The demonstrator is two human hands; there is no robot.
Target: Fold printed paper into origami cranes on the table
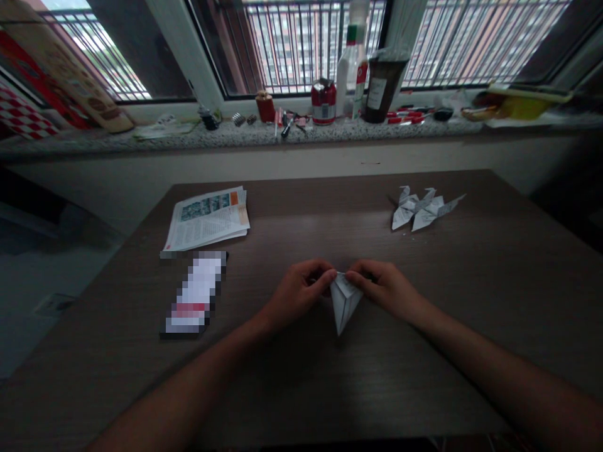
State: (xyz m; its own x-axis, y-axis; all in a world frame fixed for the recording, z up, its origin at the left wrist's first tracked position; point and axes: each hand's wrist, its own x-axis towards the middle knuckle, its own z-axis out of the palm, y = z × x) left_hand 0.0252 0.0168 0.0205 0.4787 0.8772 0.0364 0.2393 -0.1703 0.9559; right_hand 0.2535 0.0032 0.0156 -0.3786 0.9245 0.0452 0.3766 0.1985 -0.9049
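A small folded piece of white printed paper [343, 302], shaped like a narrow kite with its tip pointing toward me, lies on the dark wooden table [301, 383]. My left hand [296, 294] pinches its upper left corner with curled fingers. My right hand [389, 289] pinches its upper right corner in the same way. Both hands rest low on the table, almost touching each other above the paper.
Two finished folded paper figures [424, 210] lie at the far right of the table. A stack of printed sheets [210, 220] and a blurred rectangular object [195, 292] lie to the left. Cans, bottles and small tools crowd the window ledge [330, 129] behind.
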